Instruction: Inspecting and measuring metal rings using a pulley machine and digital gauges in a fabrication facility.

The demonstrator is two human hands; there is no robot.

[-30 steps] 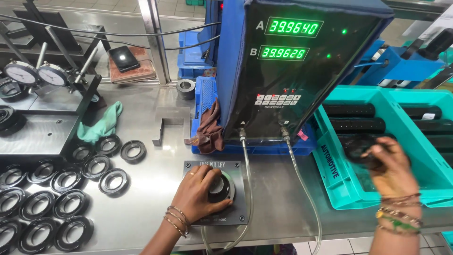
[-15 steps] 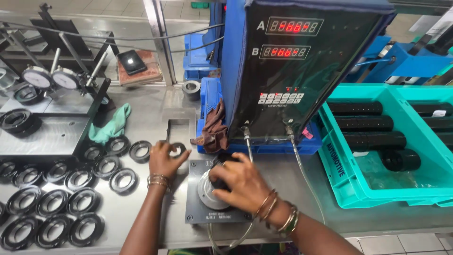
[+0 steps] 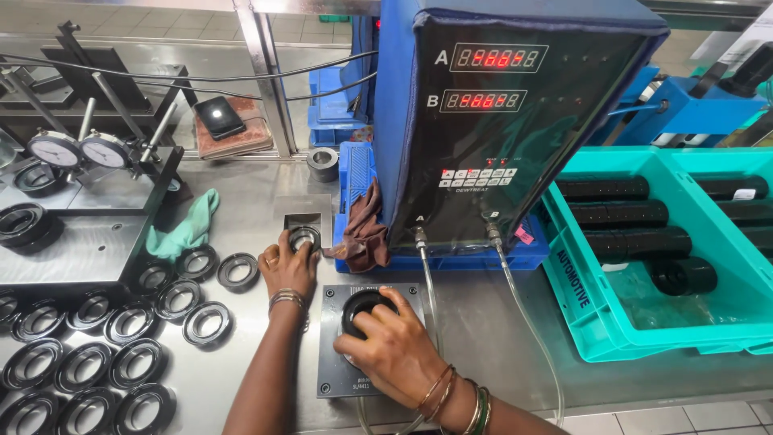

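Since half a second ago, left hand [image 3: 288, 270] has shifted onto a ring [image 3: 303, 237] in the recess, fingers resting over it, while right hand [image 3: 392, 346] clasps another ring [image 3: 369, 306] on the gauge block [image 3: 334, 366] — seating step (next, judging, needs square pressing).

Both forearms are bare to the edge of view, with no sleeves and no gloves. The left hand [image 3: 287, 266] has a ring on one finger and a small stack of thin metal bangles just behind it at the wrist. The right hand [image 3: 392, 348] has more at its wrist: several thin gold-coloured bangles nearest the hand, then a broader dark green one further up the arm, close to the bottom edge.
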